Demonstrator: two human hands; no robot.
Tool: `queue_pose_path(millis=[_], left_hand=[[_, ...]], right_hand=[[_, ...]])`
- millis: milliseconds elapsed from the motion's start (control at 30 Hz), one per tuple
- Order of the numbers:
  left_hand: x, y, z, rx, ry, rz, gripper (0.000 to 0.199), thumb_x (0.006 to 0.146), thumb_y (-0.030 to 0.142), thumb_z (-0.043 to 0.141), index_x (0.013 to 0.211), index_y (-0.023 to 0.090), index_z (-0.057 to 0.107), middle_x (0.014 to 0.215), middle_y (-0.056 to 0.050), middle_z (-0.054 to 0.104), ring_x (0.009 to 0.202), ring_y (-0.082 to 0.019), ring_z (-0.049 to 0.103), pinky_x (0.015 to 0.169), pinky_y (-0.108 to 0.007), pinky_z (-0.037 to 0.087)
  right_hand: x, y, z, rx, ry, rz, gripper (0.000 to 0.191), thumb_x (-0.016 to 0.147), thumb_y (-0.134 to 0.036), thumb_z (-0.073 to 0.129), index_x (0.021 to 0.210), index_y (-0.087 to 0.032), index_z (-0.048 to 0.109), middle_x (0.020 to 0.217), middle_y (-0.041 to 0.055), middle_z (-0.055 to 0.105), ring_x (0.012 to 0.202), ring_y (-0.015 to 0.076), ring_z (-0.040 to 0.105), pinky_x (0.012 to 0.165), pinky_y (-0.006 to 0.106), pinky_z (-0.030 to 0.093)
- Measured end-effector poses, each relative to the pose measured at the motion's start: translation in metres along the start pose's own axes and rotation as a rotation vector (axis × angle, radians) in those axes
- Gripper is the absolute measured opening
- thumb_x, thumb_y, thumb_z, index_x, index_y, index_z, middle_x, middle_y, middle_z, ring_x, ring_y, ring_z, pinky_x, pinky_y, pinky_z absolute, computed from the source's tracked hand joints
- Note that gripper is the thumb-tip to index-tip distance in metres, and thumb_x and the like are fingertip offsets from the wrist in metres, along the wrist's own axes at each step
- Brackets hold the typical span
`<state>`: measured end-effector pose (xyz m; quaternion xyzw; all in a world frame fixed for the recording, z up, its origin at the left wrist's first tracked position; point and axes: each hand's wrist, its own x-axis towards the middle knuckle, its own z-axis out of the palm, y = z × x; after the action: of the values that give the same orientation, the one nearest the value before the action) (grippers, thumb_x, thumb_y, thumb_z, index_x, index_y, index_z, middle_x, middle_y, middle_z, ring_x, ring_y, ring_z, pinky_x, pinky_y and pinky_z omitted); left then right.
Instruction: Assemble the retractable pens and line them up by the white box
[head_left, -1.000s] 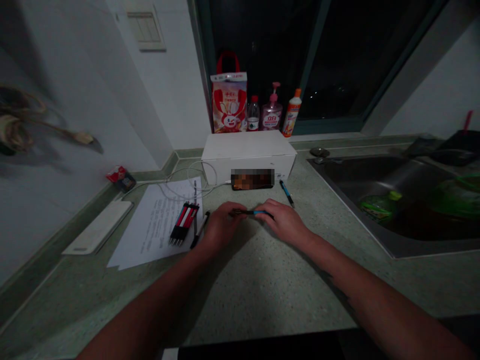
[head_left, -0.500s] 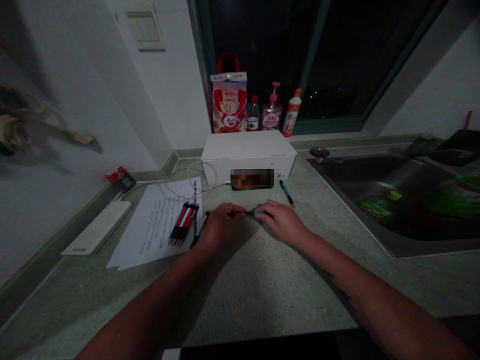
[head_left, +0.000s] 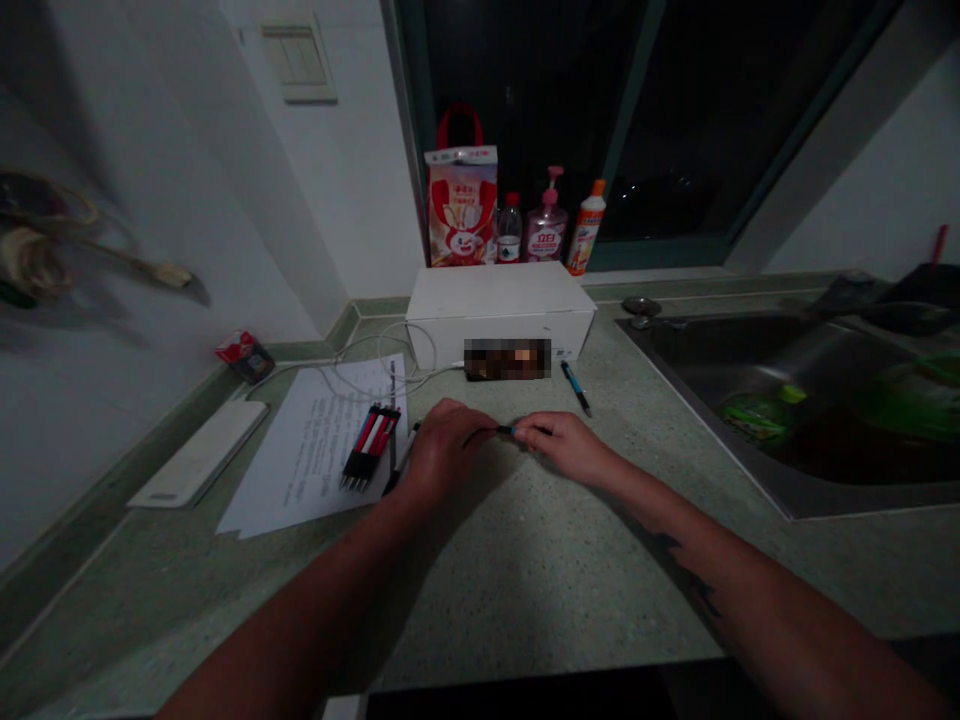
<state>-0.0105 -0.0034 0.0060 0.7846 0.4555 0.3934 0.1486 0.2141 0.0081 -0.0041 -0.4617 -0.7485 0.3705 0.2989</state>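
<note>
Blue-and-black pen (head_left: 507, 430) lies across the gap between your hands, long axis left-right, blue end pinched by your right hand (head_left: 564, 447), thin dark end reaching your curled left hand (head_left: 450, 450), grip there unclear.

This is a home kitchen. A stainless-steel sink (head_left: 739, 375) is set into a speckled green countertop (head_left: 525, 590) beneath a dark window (head_left: 525, 100). A pump bottle of hand soap (head_left: 547, 230) and a bottle of household cleaner (head_left: 586, 230) stand on the sill, and a light switch (head_left: 298, 62) sits on the white wall.
</note>
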Motion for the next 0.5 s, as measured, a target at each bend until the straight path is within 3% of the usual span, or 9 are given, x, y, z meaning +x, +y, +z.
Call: queue_pose_path(millis=[167, 267, 367, 500], left_hand=[[-0.001, 0.000, -0.002, -0.004, 0.075, -0.059, 0.010, 0.090, 0.019, 0.069, 0.090, 0.024, 0.078, 0.089, -0.004, 0.075, 0.090, -0.023, 0.066, 0.086, -0.037, 0.051], [0.000, 0.001, -0.004, 0.004, 0.089, -0.099, 0.011, 0.091, 0.020, 0.065, 0.090, 0.023, 0.075, 0.089, -0.004, 0.074, 0.089, -0.022, 0.067, 0.084, -0.035, 0.051], [-0.002, 0.006, -0.001, -0.042, -0.035, -0.071, 0.009, 0.090, 0.019, 0.064, 0.088, 0.023, 0.073, 0.087, -0.003, 0.073, 0.086, -0.021, 0.066, 0.083, -0.034, 0.050], [-0.009, 0.017, 0.010, -0.120, -0.266, -0.054, 0.007, 0.088, 0.020, 0.063, 0.088, 0.023, 0.070, 0.084, -0.002, 0.070, 0.081, -0.019, 0.065, 0.080, -0.032, 0.050]], right_hand=[[0.002, 0.000, -0.008, 0.070, 0.181, -0.021, 0.018, 0.089, -0.037, 0.068, 0.092, -0.021, 0.076, 0.086, 0.0044, 0.076, 0.079, 0.0191, 0.068, 0.075, 0.034, 0.053], [0.005, 0.001, -0.016, 0.276, 0.292, 0.050, 0.028, 0.082, -0.047, 0.075, 0.093, -0.021, 0.072, 0.077, 0.0026, 0.073, 0.066, 0.0178, 0.066, 0.063, 0.032, 0.055], [0.008, 0.001, -0.019, 0.500, 0.361, 0.072, 0.039, 0.075, -0.052, 0.082, 0.097, -0.023, 0.067, 0.074, 0.0000, 0.071, 0.066, 0.0179, 0.069, 0.061, 0.033, 0.059], [0.009, -0.002, -0.012, 0.601, 0.385, 0.047, 0.051, 0.071, -0.051, 0.087, 0.107, -0.027, 0.061, 0.073, -0.0049, 0.068, 0.069, 0.0187, 0.072, 0.063, 0.035, 0.063]])
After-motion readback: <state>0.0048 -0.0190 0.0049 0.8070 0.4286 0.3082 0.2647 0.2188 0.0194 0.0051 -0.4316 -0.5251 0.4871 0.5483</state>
